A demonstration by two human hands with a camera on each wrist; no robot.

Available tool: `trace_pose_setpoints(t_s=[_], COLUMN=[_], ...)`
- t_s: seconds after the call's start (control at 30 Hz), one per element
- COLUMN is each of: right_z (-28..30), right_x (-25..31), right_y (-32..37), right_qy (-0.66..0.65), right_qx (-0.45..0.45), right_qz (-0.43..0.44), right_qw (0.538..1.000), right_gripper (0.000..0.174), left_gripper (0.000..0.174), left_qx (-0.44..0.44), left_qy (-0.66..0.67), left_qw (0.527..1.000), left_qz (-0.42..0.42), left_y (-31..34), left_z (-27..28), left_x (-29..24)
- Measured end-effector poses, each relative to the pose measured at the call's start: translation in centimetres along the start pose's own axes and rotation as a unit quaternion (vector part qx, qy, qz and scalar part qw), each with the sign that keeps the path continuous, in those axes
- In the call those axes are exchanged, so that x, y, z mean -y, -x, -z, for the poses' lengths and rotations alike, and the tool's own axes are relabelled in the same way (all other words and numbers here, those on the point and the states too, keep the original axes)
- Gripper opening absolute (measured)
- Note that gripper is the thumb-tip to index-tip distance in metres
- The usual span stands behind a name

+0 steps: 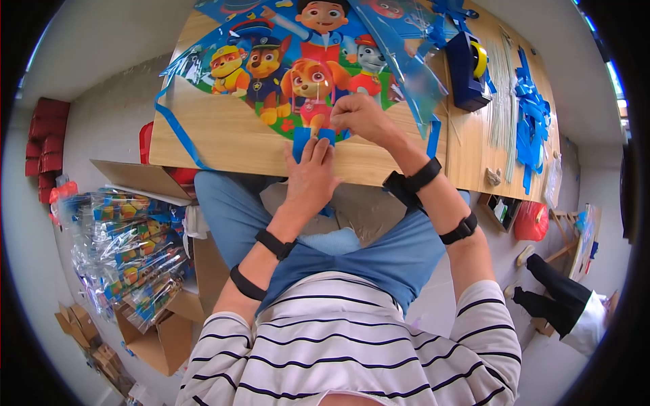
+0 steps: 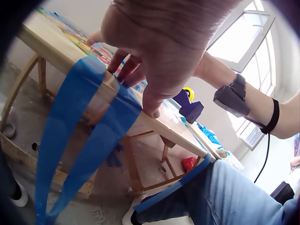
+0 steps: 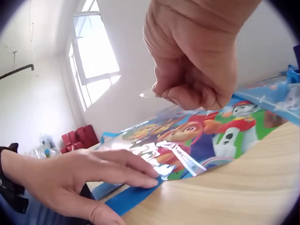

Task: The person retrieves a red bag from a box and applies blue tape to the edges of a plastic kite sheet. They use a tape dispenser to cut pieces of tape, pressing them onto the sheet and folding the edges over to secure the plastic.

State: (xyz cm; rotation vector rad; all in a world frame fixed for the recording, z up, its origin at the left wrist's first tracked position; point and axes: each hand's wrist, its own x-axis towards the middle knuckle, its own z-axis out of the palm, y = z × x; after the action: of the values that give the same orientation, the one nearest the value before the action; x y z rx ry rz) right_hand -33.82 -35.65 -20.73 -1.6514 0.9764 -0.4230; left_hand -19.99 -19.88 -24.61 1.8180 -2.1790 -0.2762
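**Your left hand (image 1: pixel 311 177) pressed the blue strip (image 2: pixel 70 108) while your right hand (image 1: pixel 362 120) pinched a clear scrap (image 3: pixel 146 94)**

You had the palm of your left hand turned down, its fingers stretched out and a little apart, with the fingertips pressing the blue strip at the near edge of the wooden table (image 1: pixel 227 128). The strip met the bottom of the printed sheet (image 1: pixel 264 74), and two lengths of it hung over the edge beneath your hand.

Your right hand was raised above the lower part of the sheet, just beyond your left. Its fingers were curled in, thumb against them, and the small clear scrap stuck out from the pinch.

The sheet lay flat on the table in front of you, its cartoon dogs facing up. A narrow blue ribbon (image 1: pixel 177 125) ran down its left side to the near edge. To the right stood the tape dispenser (image 1: pixel 467 78) with its yellow-cored roll, then a row of thin pale sticks (image 1: pixel 501 88) and a tangle of blue strips (image 1: pixel 531 118).
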Motion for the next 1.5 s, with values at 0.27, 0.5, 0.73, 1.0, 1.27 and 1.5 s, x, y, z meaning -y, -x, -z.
trace_pose_setpoints(t_s=[0.27, 0.5, 0.73, 1.0, 1.27, 1.5], right_z=[-1.4, -1.5, -1.8, -2.0, -2.3, -2.8], right_x=[-2.2, -3.4, -2.8, -2.5, -2.9, -2.9], right_y=[-2.2, -2.8, -2.6, -2.6, -2.7, -2.5], right_qy=[0.08, 0.195, 0.277, 0.32, 0.352, 0.384], right_qx=[0.031, 0.039, 0.021, 0.007, -0.005, -0.017], right_qz=[-0.04, -0.046, -0.045, -0.032, -0.018, -0.011], right_qw=[0.996, 0.979, 0.96, 0.947, 0.936, 0.923], right_gripper=[0.014, 0.014, 0.013, 0.011, 0.011, 0.011], left_gripper=[0.071, 0.072, 0.072, 0.072, 0.072, 0.072], left_qx=[-0.007, -0.015, -0.022, -0.019, -0.019, -0.02], left_qy=[0.011, 0.022, 0.033, 0.033, 0.036, 0.03], left_qw=[1.0, 1.0, 0.999, 0.999, 0.999, 0.999], left_qz=[0.008, 0.011, 0.008, 0.009, 0.009, 0.009], left_y=[0.0, 0.0, 0.0, -0.1, 0.0, -0.1], left_z=[-0.5, -0.4, -0.4, -0.3, -0.4, -0.4], left_x=[0.3, 0.3, 0.4, 0.4, 0.5, 0.5])
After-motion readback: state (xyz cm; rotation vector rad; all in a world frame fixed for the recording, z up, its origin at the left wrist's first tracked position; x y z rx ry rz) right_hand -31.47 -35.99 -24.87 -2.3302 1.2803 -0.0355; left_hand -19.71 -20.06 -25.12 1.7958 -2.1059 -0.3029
